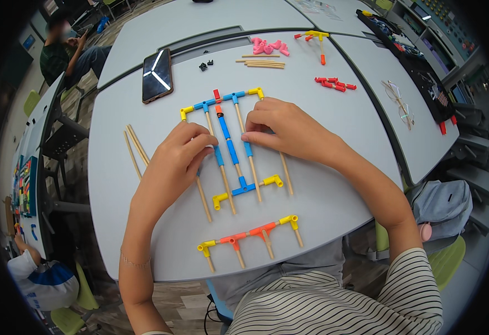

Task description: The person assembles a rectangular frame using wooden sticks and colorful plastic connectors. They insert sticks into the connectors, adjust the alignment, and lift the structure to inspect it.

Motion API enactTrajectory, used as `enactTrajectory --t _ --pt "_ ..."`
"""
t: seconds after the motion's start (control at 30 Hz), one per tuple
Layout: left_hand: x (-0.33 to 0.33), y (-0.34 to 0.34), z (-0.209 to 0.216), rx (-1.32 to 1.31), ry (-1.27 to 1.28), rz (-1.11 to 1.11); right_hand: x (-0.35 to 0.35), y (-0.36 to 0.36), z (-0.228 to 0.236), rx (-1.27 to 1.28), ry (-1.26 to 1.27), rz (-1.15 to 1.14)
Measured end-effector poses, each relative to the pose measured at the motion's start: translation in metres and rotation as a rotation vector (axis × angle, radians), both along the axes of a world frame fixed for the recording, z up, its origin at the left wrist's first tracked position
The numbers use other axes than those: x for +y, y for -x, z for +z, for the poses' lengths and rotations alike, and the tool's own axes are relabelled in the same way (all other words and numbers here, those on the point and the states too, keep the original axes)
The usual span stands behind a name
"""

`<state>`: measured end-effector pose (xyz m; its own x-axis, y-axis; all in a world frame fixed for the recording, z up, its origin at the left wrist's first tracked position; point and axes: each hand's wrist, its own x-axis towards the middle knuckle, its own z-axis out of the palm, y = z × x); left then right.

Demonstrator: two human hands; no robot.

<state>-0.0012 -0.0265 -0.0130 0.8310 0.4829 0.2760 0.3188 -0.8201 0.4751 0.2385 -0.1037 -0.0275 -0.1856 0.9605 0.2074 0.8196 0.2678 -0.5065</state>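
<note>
A flat frame of wooden sticks, blue sleeves and connectors, and yellow corner pieces lies before me on the table. Its top bar (206,105) joins several long sticks running toward me. My left hand (178,149) is closed at the left side, fingertips at a blue sleeve (218,156) on one stick. On the right side my right hand (289,129) is curled, its thumb against another blue sleeve (248,149). Between them runs a middle stick with blue sleeves (231,151) and an orange-black tip. A blue connector (243,186) with yellow ends (272,181) sits near the lower ends.
Nearer me lies an orange-and-yellow bar with short sticks (248,233). Loose sticks (135,146) lie left. Farther away are a phone (158,76), small black parts (206,65), pink pieces (269,46), more sticks (264,65), red connectors (335,84) and a yellow-red assembly (315,36).
</note>
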Motion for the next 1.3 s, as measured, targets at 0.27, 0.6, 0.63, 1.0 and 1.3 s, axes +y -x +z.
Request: enactTrajectory --t 0.27,0.6,0.63,1.0,1.3 --pt "-0.007 -0.011 -0.014 -0.063 -0.013 -0.01 0.002 0.0 -0.005 -0.01 -0.07 -0.034" --pt "-0.018 -0.011 -0.015 0.137 -0.09 -0.057 0.0 0.01 -0.011 0.023 -0.117 -0.089" --pt "-0.017 -0.011 -0.015 0.138 -0.08 -0.057 0.0 0.009 -0.01 0.037 -0.097 -0.084" --pt "-0.015 -0.014 -0.02 0.131 -0.044 -0.061 0.001 0.009 -0.009 0.145 -0.049 -0.046" --pt "-0.011 -0.013 -0.015 0.0 0.016 0.03 0.005 0.0 -0.008 0.136 -0.228 -0.097"
